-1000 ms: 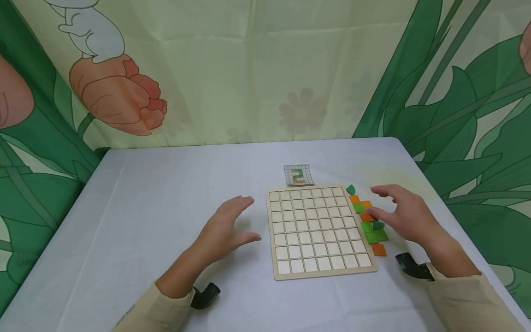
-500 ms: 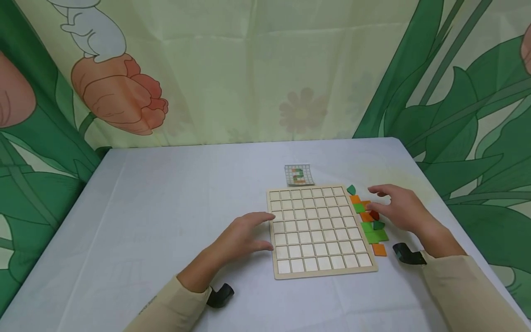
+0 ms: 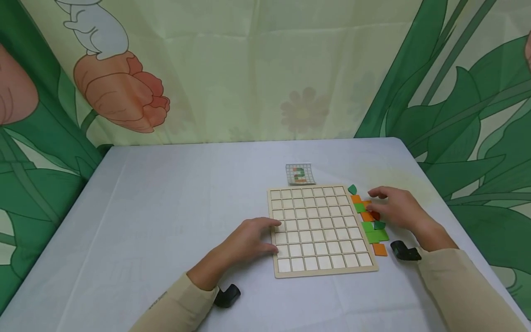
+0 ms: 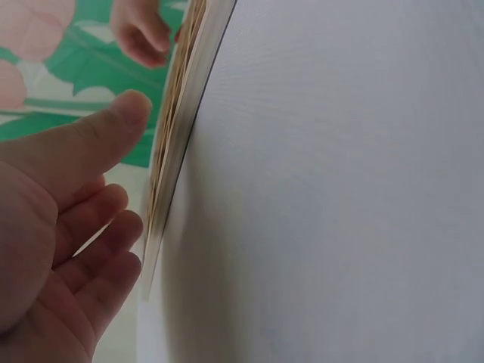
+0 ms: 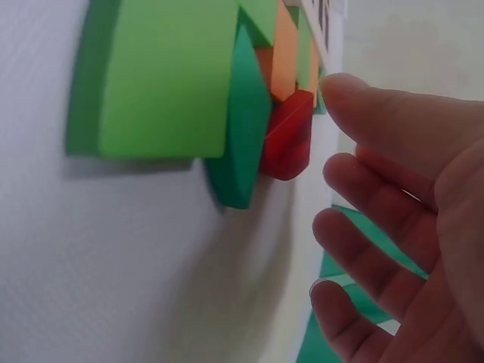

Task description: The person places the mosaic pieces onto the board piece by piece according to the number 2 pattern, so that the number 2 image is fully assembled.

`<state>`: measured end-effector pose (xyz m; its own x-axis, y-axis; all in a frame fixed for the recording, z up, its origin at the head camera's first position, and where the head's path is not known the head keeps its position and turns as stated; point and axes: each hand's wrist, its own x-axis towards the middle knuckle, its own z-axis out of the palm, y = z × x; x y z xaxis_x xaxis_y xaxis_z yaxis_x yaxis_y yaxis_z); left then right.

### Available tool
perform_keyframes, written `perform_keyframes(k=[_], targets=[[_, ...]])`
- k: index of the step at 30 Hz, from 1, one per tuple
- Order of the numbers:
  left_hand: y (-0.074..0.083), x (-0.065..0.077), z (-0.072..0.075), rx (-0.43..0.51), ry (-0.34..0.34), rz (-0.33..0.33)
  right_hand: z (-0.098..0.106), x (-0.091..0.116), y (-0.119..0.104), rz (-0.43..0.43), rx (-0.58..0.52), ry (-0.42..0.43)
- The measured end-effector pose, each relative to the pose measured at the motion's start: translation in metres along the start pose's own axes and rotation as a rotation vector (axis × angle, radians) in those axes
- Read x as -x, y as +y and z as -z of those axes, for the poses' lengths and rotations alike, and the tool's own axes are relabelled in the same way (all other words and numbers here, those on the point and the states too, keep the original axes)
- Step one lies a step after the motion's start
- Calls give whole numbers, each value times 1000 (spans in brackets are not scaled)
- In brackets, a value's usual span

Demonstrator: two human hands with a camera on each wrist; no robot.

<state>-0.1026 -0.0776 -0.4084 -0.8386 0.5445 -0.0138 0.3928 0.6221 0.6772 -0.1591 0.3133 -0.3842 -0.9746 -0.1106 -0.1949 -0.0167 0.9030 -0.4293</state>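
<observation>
A wooden grid board [image 3: 327, 274] lies flat on the table, its squares bare. My left hand [image 3: 250, 240] is at its left side, fingers and thumb spread apart, fingertips over the edge; the left wrist view has the board's side close to the fingertips. Along the right side lie flat coloured pieces. My right hand [image 3: 396, 207] hovers by them with loosely bent fingers and nothing between them. Nearest its thumb in the right wrist view is a red piece [image 5: 289, 140], beside a dark green piece [image 5: 246, 125] and a light green block [image 5: 170, 83].
Behind the board lies a small gridded card [image 3: 300, 174] with a coloured pattern. An orange square [image 3: 380, 250] is lowest in the row of pieces, and a dark green piece [image 3: 352, 189] sits at the board's far right corner. A printed curtain [image 3: 215, 83] hangs behind the table.
My left hand has moved right, from beside the board to over its left edge. My right hand has shifted slightly left, and the red piece has come into view beneath it.
</observation>
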Motion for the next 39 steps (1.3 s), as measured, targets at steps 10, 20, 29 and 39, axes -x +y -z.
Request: perform_keyframes(k=[10, 20, 29, 39], targets=[[-1, -2, -4, -60, -2, 18, -6, -7, 9, -6, -5, -7], [-2, -10, 3, -76, 0, 52, -6, -6, 7, 3, -4, -10], [-3, -14, 3, -52, -12, 91, -5, -7, 4, 1, 13, -16], [-4, -15, 3, -55, -31, 99, -6, -7, 5, 23, 14, -6]])
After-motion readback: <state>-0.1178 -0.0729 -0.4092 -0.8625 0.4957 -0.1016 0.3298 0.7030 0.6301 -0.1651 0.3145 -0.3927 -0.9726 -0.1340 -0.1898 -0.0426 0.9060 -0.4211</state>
